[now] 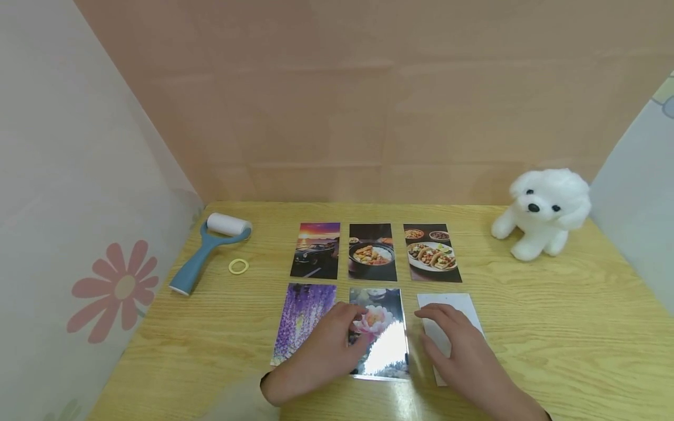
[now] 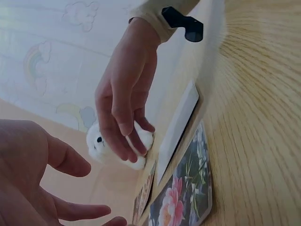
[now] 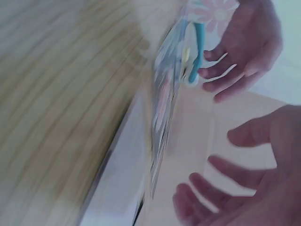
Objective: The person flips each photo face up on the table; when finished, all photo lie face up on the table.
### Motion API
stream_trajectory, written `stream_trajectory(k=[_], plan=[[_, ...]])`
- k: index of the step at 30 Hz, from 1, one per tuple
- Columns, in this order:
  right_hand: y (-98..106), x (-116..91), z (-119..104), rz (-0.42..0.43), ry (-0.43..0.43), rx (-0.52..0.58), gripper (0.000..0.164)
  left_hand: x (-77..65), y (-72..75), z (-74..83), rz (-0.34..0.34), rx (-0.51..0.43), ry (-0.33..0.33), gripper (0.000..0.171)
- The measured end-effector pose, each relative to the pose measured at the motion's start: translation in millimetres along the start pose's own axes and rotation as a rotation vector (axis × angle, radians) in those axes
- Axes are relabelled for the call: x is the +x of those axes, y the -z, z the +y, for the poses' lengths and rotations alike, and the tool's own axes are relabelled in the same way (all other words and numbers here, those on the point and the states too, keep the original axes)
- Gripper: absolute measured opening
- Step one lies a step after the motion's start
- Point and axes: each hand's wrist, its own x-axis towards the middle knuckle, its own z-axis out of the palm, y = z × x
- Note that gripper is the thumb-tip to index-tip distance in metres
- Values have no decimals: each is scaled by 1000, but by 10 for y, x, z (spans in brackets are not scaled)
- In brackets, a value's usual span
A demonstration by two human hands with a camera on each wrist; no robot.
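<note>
A glossy card with a pink flower (image 1: 375, 318) lies in the middle of the near row, catching a bright glare. My left hand (image 1: 329, 342) hovers at its left side, fingers loosely bent and holding nothing. Partly behind that hand is a card of purple blossoms (image 1: 305, 313). To the right lies a white, blank-faced card (image 1: 463, 303); in the left wrist view its edge looks thick, perhaps a stack. Over it my right hand (image 1: 458, 342) hangs with relaxed, empty fingers. Behind are a car-at-sunset card (image 1: 316, 250), a rice bowl card (image 1: 372, 252) and a taco card (image 1: 432, 252).
On the left lie a lint roller (image 1: 202, 251) with a blue handle and a small yellow ring (image 1: 239, 266). A white plush dog (image 1: 547, 213) sits at the right rear of the wooden table (image 1: 579, 339). Cloth-like walls stand behind and on both sides.
</note>
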Motion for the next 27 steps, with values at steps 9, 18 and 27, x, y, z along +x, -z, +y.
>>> stream_trajectory(k=[9, 18, 27], plan=[[118, -142, 314, -14, 218, -150, 42, 71, -300, 115, -14, 406, -213, 46], [245, -299, 589, -13, 283, -242, 45, 170, -679, 231, -104, 737, -262, 59], [361, -471, 805, -86, 246, -324, 56, 226, -923, 258, -123, 830, -265, 65]])
